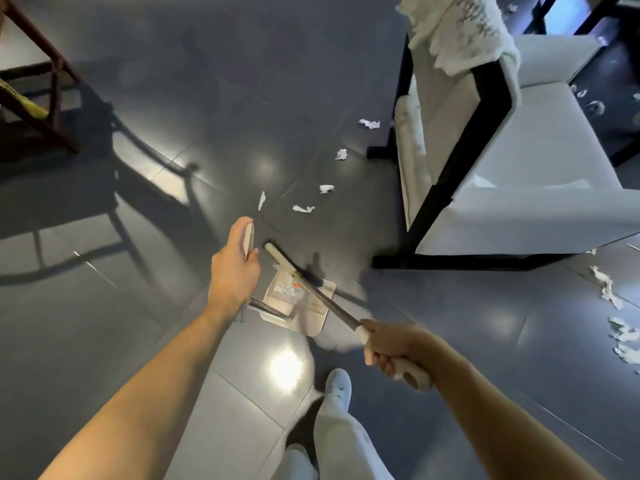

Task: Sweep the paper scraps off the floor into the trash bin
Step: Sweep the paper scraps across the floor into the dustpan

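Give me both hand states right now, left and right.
Left hand: closed, gripping the dustpan handle.
Right hand: closed, gripping the broom handle.

Glossy tiled floor (207, 98), crumpled paper scraps (303, 209)

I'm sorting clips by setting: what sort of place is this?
Probably a home living or dining room: a white upholstered armchair, a dark wooden chair, and glossy grey floor tiles strewn with paper scraps.
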Demonstrator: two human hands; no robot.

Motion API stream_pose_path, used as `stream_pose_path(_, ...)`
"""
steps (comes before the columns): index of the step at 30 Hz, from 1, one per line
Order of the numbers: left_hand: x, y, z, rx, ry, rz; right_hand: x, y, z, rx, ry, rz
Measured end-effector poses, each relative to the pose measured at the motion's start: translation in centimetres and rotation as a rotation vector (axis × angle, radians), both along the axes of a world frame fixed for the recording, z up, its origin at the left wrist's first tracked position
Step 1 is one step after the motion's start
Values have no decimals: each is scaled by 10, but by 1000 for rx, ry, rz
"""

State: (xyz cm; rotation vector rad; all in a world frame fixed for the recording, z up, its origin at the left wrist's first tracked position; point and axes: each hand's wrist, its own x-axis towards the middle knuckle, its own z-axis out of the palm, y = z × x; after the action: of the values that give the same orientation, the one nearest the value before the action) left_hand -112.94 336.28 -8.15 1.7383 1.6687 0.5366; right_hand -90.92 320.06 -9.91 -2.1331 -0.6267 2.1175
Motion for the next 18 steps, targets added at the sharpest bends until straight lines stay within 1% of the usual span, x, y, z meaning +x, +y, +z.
stream_pose_path(2, -1, 0, 0, -7, -7, 3, 1, 0, 13, -61, 115, -102)
stream_pose_path(3, -3, 1, 0, -11, -8, 9, 3, 4, 23, -91, 153, -114)
stream_pose_path(4, -7, 1, 1, -14, -9, 13, 5, 10, 32, -105, 152, -78)
stream_pose_path(6, -18, 4, 4, -21, -11, 28, 7, 26, 50, -91, 110, 13)
stream_pose_path(11, -52, 27, 15, 16, -13, 107, -9, 64, 82, 26, 14, 35)
stream_pose_path(14, -71, 54, 22, 38, -25, 115, -22, 95, 84, 92, 28, -70)
stream_pose_path(18, -91, 114, 31, 80, -39, 59, -45, 148, 70, 189, -83, -144)
